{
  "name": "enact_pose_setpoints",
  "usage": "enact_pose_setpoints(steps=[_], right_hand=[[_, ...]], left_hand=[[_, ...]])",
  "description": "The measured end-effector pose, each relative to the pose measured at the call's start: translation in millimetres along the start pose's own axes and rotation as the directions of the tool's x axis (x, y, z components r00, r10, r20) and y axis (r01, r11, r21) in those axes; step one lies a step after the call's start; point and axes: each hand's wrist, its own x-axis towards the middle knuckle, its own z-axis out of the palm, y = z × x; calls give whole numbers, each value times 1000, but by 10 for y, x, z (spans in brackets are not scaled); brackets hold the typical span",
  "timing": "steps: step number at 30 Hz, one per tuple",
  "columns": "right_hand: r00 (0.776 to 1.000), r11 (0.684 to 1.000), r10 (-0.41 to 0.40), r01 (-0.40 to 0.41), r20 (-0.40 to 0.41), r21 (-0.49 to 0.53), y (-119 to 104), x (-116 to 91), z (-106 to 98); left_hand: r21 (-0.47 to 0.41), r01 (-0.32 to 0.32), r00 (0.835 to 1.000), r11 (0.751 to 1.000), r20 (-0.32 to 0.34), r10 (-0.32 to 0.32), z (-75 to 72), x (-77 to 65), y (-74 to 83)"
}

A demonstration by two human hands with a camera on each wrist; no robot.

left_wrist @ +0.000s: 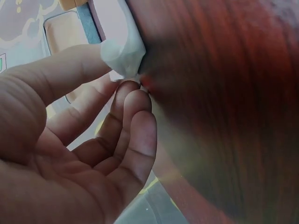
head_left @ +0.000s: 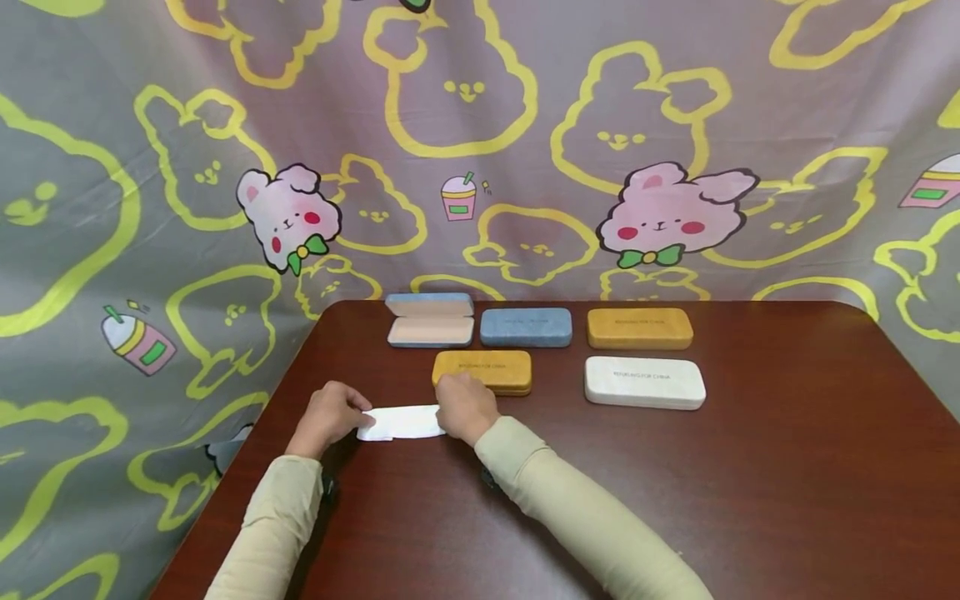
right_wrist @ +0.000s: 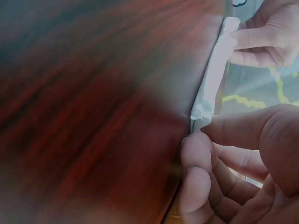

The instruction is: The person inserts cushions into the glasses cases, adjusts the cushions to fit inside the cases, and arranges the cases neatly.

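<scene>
A folded strip of thin white cloth (head_left: 405, 422) is stretched left to right, low over the brown table. My left hand (head_left: 327, 419) pinches its left end between thumb and fingers; in the left wrist view the cloth's end (left_wrist: 122, 51) bunches at the thumb tip. At the other end my right hand (head_left: 467, 408) pinches the cloth, and the right wrist view shows thumb and forefinger on its corner (right_wrist: 201, 116). Just behind the right hand lies a closed mustard-yellow glasses case (head_left: 487, 367), partly covered by that hand.
Along the table's back edge lie an open blue glasses case (head_left: 431, 332) with a pale lining, a closed blue one (head_left: 525, 327) and a closed yellow one (head_left: 639, 328). A white case (head_left: 645, 383) sits nearer, on the right. Behind the table (head_left: 750, 500) hangs a patterned curtain (head_left: 525, 100).
</scene>
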Motion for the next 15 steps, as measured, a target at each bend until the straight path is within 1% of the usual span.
enact_pose_setpoints(steps=[3,5,7,9,12,15], right_hand=[[1000,1000,-8,8,5,0,-5,-3,4],[1000,1000,-5,5,14,3,-9,-9,2],[1000,1000,2,-2,28,11,-9,-18,-8],[999,1000,5,-6,39,24,-6,-24,-20],[999,999,-3,1,50,35,-1,-36,-50],[998,999,-18,16,53,39,-2,-54,-81]], left_hand=[[6,-9,1000,1000,3,9,3,-5,-5],[-15,-4,1000,1000,14,5,4,-12,-9],[-63,1,999,998,35,1,3,-25,-14],[-136,15,998,991,56,-7,-5,-45,-16],[-249,17,997,968,82,3,-26,-64,-27],[-322,17,995,946,98,15,-47,-76,-31]])
